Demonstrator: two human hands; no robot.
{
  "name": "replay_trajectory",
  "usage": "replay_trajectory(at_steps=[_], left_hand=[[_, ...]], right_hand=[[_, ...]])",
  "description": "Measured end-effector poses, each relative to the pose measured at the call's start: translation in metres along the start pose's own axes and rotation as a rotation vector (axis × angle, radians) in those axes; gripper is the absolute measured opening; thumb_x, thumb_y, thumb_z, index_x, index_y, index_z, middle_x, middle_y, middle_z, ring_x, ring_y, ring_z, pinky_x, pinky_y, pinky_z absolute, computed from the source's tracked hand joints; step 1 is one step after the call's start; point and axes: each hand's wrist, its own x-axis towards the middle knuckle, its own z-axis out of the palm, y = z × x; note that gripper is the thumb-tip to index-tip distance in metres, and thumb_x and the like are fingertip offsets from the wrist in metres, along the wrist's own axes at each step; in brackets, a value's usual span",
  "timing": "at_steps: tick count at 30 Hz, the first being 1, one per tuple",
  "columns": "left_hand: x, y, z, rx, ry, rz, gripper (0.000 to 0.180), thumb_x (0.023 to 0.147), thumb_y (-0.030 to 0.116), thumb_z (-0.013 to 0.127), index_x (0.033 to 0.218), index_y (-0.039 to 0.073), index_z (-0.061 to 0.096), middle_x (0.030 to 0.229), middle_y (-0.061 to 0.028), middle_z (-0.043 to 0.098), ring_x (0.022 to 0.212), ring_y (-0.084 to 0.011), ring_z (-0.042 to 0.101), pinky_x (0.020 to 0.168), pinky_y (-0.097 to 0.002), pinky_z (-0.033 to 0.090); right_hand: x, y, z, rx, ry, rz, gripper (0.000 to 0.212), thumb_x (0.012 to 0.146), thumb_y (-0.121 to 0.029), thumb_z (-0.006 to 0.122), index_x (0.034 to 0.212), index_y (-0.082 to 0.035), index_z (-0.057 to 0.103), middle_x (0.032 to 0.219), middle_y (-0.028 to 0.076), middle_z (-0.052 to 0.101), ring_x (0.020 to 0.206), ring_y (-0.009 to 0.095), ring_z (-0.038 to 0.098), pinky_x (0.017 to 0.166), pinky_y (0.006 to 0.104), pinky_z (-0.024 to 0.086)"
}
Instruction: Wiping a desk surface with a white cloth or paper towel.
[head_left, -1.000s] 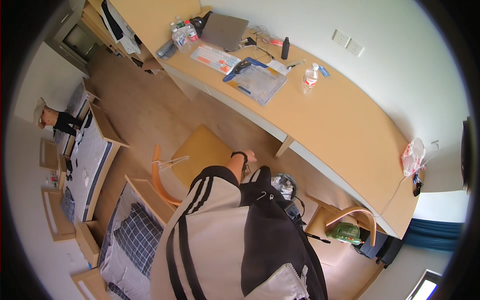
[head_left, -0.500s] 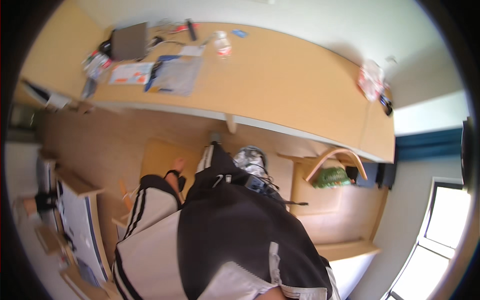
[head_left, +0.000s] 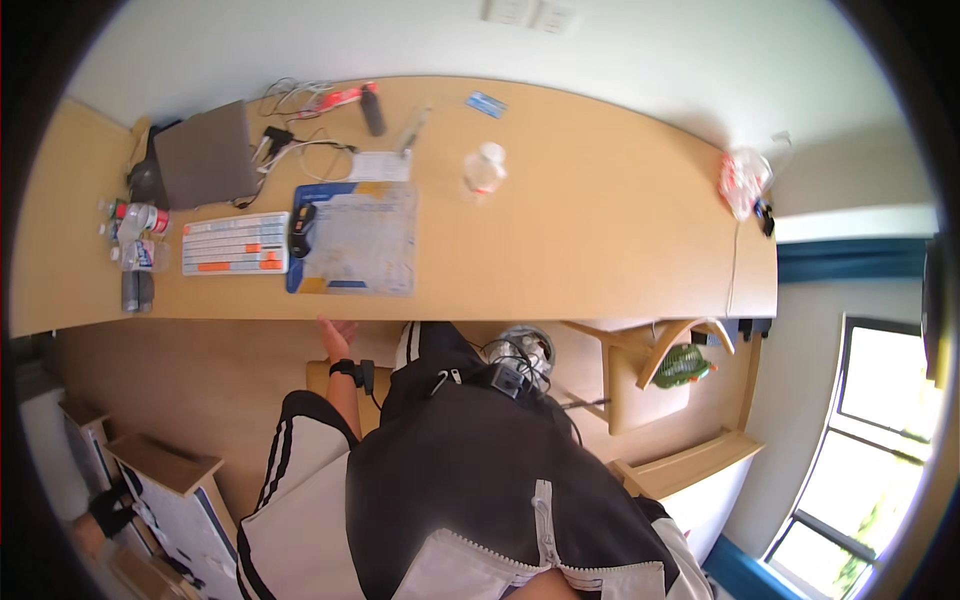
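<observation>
A long curved wooden desk (head_left: 600,230) is spreading across the view, lying just beyond the left hand (head_left: 337,335), whose fingertips are reaching up to its near edge. That hand is hanging flat and loose, fingers extended and gripping nothing, with one dark band sitting at its wrist; a wooden chair seat (head_left: 322,378) is lying just beneath it. The right hand is staying out of sight behind the dark jacket (head_left: 480,470), so its state cannot be told. Above the hand, one blue-edged desk mat (head_left: 355,240) is resting flat, with one white and orange keyboard (head_left: 236,244) just left of it and one closed grey laptop (head_left: 205,155) farther up. One clear bottle (head_left: 484,172) is standing up and right of the hand. Far right, one red and white plastic bag (head_left: 742,182) is sitting crumpled. Far left, small bottles (head_left: 135,235) are clustering, too blurred to count.
</observation>
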Motion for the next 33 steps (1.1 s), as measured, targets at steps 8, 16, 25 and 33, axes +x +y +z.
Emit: replay_trajectory(at_steps=[8, 16, 25, 33], left_hand=[[0.036, 0.026, -0.062, 0.052, 0.011, 0.057, 0.054, 0.100, 0.054, 0.055, 0.107, 0.001, 0.065, 0.097, -0.0105, 0.071, 0.085, -0.0220, 0.072, 0.067, -0.0359, 0.056], [0.021, 0.056, -0.050, 0.154, -0.027, -0.039, 0.047, 0.100, 0.049, 0.059, 0.098, 0.003, 0.068, 0.095, -0.0076, 0.073, 0.086, -0.0189, 0.073, 0.067, -0.0344, 0.055], [0.008, 0.063, -0.044, 0.159, -0.030, -0.064, 0.045, 0.100, 0.049, 0.058, 0.096, 0.005, 0.065, 0.092, -0.0070, 0.071, 0.086, -0.0203, 0.071, 0.070, -0.0373, 0.054], [-0.013, 0.041, -0.057, 0.057, 0.086, 0.023, 0.030, 0.100, 0.032, 0.061, 0.088, 0.006, 0.065, 0.081, -0.0054, 0.070, 0.072, -0.0162, 0.069, 0.059, -0.0326, 0.054]], right_hand=[[0.049, -0.185, 0.017, 0.090, -0.100, -0.112, 0.029, 0.093, -0.024, 0.068, 0.103, 0.003, 0.071, 0.092, 0.012, 0.074, 0.074, 0.018, 0.067, 0.065, 0.0343, 0.054], [0.100, -0.258, 0.026, -0.043, -0.177, -0.193, 0.035, 0.091, -0.030, 0.067, 0.109, -0.001, 0.071, 0.084, 0.011, 0.074, 0.074, 0.017, 0.069, 0.067, 0.0314, 0.054], [0.099, -0.237, 0.017, -0.084, -0.105, -0.317, 0.031, 0.088, -0.027, 0.072, 0.107, -0.003, 0.073, 0.092, 0.015, 0.076, 0.081, 0.021, 0.073, 0.073, 0.0343, 0.057], [0.086, -0.161, 0.002, -0.230, -0.115, -0.410, 0.028, 0.090, -0.022, 0.061, 0.105, -0.001, 0.074, 0.098, 0.024, 0.073, 0.097, 0.037, 0.071, 0.085, 0.0411, 0.054]])
